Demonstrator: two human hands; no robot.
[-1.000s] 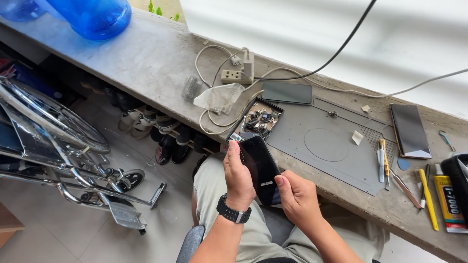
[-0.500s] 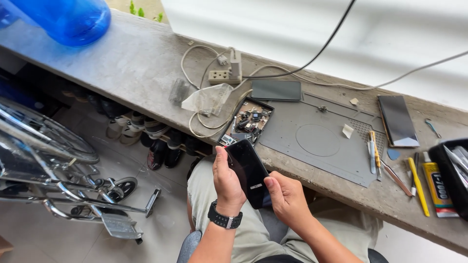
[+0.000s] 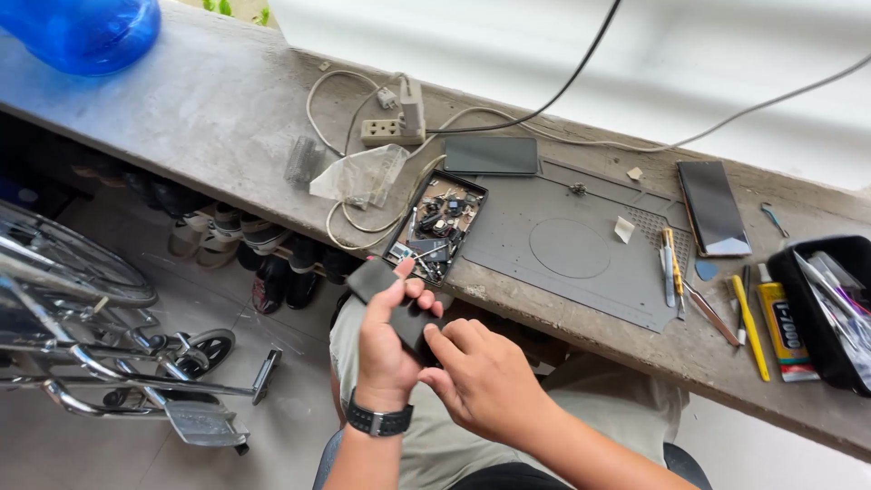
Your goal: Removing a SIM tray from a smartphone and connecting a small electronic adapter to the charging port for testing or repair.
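Black phone (image 3: 388, 295) sits clamped in the left hand (image 3: 386, 349) over the lap, below the worktop (image 3: 227, 118), while the right hand (image 3: 485, 381) fingers pinch its lower edge, apparently prying, needing gentle force.

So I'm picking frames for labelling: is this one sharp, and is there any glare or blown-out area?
Head view: mostly sharp, with the hands only slightly soft; the white wall at the top is overexposed; the flat black phone screen on the concrete ledge reflects light; straight edges bow slightly.

Jug (image 3: 86, 32) upper left: translucent blue. Work mat (image 3: 581, 245) centre: plain grey. Phone (image 3: 390, 299) in hands: black. Glue tube (image 3: 782, 322) right: yellow.
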